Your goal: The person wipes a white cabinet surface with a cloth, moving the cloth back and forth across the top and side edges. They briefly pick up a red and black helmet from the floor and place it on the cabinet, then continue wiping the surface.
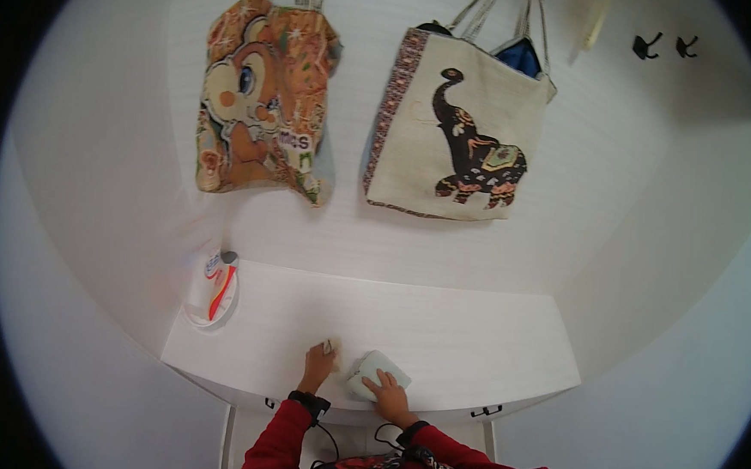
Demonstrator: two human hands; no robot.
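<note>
My left hand (320, 362) is closed on a small beige item (336, 354), perhaps a cloth or sponge, just above the white cabinet top. To its right, a folded pale green cloth (367, 368) lies near the front edge of the top. My right hand (389, 396) rests on that cloth with the fingers spread; whether it grips the cloth is not clear. Both wrists wear black bands with thin cables.
A round white container (232, 306) with red-and-white tubes or packets stands at the back left of the white cabinet top (472, 343). A cartoon-print bag (268, 99) and an elephant-print tote (414, 127) hang above. Black hooks (647, 46) are at upper right.
</note>
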